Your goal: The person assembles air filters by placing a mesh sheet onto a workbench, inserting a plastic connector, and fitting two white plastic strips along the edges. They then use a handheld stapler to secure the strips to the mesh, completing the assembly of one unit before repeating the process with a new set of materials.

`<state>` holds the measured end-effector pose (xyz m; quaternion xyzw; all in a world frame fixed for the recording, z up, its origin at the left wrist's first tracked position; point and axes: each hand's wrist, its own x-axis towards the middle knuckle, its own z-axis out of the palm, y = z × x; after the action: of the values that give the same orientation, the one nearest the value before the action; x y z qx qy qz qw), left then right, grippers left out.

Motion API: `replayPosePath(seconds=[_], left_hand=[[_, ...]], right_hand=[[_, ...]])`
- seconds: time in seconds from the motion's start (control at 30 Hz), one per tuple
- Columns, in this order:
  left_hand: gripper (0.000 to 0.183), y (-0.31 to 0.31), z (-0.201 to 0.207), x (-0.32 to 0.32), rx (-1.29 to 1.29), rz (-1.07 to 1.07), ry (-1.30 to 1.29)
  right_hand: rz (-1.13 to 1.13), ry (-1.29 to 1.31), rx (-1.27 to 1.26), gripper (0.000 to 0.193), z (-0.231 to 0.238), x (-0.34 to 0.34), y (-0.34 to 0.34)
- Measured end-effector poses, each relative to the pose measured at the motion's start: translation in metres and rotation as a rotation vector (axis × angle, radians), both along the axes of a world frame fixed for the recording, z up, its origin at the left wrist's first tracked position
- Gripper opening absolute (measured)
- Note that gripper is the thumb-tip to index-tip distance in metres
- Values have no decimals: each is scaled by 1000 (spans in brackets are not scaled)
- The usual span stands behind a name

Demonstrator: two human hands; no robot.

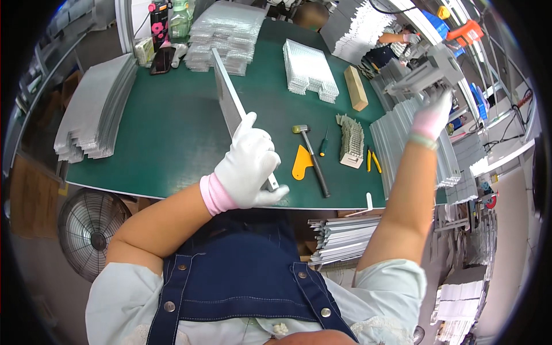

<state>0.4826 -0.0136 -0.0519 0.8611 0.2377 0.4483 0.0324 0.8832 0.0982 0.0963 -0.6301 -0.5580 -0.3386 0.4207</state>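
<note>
My left hand (246, 164), in a white glove with a pink cuff, is closed around a long flat silver panel (231, 102). The panel stands on edge, slanting away from me over the green table (167, 144). My right hand (435, 115), gloved too, reaches far right with its fingers curled at a grey metal piece (428, 75); what they grip is partly hidden. Beneath that arm lies a stack of long grey metal strips (402, 141). Between my hands are a hammer (313, 161), a yellow scraper (301, 164), a green-handled screwdriver (324, 142) and yellow-handled pliers (373, 160).
Stacks of silver panels stand at the left (95, 109), the back (227, 34) and the centre back (310, 69). A wooden block (356, 89) and a row of beige parts (351, 141) lie right of centre. A phone (163, 60) lies back left; an orange-topped device (464, 34) rises at right.
</note>
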Motion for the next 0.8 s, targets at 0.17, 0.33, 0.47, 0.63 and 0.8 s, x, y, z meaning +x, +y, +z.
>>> replayPosePath(seconds=[0.17, 0.33, 0.47, 0.63, 0.8], left_hand=[[35, 9, 12, 22, -18, 30, 88], [32, 12, 3, 34, 47, -23, 27], [31, 14, -1, 34, 41, -26, 5], [32, 10, 3, 35, 25, 22, 84], [36, 11, -1, 38, 135, 61, 27]], right_hand=[[908, 941, -142, 32, 118, -10, 47], [1125, 776, -169, 26, 147, -62, 22], [1029, 681, -24, 29, 123, -90, 3], [1607, 659, 66, 30, 48, -182, -88], [1848, 594, 3, 31, 42, -200, -113]])
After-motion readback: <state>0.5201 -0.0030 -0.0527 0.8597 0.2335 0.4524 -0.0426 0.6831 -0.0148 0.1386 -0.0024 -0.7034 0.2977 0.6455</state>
